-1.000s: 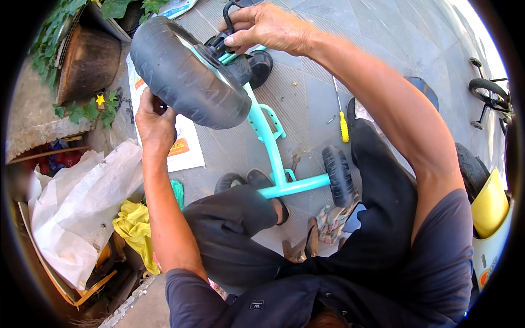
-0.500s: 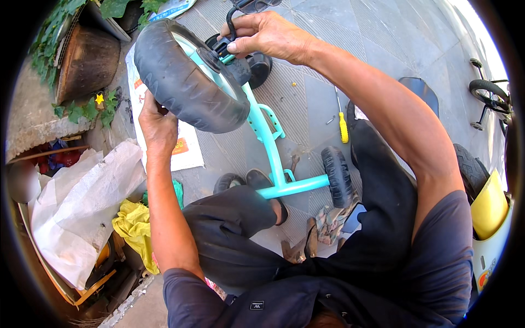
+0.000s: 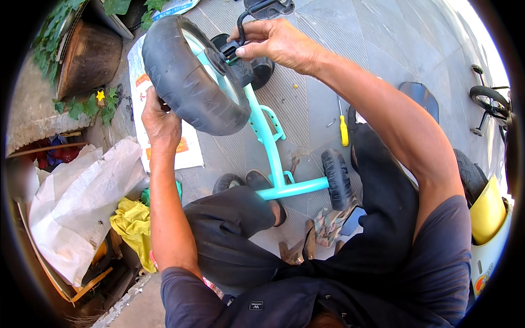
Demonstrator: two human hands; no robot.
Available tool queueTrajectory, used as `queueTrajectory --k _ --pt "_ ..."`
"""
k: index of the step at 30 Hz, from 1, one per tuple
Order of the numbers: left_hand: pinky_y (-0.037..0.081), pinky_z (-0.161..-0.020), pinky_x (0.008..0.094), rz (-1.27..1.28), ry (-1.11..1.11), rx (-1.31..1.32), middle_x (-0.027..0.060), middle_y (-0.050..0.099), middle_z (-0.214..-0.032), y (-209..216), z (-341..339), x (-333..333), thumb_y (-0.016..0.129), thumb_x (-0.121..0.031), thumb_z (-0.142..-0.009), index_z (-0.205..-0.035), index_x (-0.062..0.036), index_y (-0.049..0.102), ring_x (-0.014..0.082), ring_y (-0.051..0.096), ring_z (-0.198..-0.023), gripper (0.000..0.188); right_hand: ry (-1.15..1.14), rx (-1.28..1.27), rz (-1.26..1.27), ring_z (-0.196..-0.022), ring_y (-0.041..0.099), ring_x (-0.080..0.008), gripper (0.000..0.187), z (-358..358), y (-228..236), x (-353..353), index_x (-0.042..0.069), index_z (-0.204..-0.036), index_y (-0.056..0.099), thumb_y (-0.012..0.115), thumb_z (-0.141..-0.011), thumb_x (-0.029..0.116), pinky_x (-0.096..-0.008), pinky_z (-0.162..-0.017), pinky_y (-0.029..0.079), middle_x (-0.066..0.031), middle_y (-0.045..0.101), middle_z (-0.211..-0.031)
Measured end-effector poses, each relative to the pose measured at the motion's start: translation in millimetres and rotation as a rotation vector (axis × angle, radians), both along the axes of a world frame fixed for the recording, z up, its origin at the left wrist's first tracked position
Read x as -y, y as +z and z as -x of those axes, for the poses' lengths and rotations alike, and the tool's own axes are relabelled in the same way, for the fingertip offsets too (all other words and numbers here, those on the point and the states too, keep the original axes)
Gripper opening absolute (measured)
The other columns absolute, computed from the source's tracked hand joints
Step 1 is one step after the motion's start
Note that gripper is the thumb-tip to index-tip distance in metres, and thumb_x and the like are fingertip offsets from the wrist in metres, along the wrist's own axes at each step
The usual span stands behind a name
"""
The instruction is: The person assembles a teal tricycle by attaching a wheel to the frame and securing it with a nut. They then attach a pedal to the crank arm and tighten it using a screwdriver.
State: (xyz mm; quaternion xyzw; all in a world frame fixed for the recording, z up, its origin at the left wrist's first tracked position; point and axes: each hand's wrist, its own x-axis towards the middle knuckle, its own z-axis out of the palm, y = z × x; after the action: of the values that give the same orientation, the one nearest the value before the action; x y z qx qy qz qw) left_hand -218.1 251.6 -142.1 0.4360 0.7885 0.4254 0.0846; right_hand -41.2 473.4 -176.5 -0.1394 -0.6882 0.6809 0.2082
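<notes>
A turquoise child's tricycle frame (image 3: 269,147) stands between my legs, its large black front wheel (image 3: 191,82) raised toward my hands. My right hand (image 3: 279,46) is closed on the bent black pedal crank (image 3: 240,26), thumb at a small black fitting (image 3: 229,49) beside the hub. The black pedal (image 3: 270,9) shows beyond my fingers. My left hand (image 3: 161,123) is at the wheel's left side, fingers curled behind the tyre; what they grip is hidden. A smaller black rear wheel (image 3: 336,179) sits at the frame's right end; another (image 3: 228,182) is partly covered by my leg.
A yellow-handled screwdriver (image 3: 343,131) lies on the paving to the right. A white printed bag (image 3: 188,147) is under the front wheel's left side. A clay plant pot (image 3: 90,57), white sheeting (image 3: 76,202) and yellow cloth (image 3: 133,229) are at left; a wheeled object (image 3: 486,98) stands far right.
The front wheel, pedal and both hands have shifted slightly to the right in view. The grips look the same.
</notes>
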Motion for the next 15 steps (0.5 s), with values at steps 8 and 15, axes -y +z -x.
queueTrajectory --k 8,15 --pt "0.049 -0.085 0.0274 0.038 0.057 0.046 0.0033 0.065 -0.105 -2.6 3.9 3.0 0.07 0.01 -0.077 -0.109 -0.0007 0.061 0.0127 0.061 -0.091 0.035 0.018 -0.001 0.065 -0.1 0.064 -0.0222 0.045 -1.3 3.5 2.6 0.003 -0.12 0.061 0.069 -0.083 0.028 -0.0372 -0.1 0.047 -0.0124 0.066 -0.106" --pt "0.052 -0.081 0.029 0.008 -0.058 -0.05 0.0046 0.064 -0.103 -6.5 6.5 2.9 0.06 0.005 -0.086 -0.111 0.0013 0.06 0.0146 0.062 -0.09 0.025 0.013 0.046 0.011 -0.092 0.066 -0.0232 0.051 -1.5 2.6 2.6 0.003 -0.123 0.059 0.07 -0.083 0.032 -0.0379 -0.096 0.048 -0.0137 0.067 -0.103"
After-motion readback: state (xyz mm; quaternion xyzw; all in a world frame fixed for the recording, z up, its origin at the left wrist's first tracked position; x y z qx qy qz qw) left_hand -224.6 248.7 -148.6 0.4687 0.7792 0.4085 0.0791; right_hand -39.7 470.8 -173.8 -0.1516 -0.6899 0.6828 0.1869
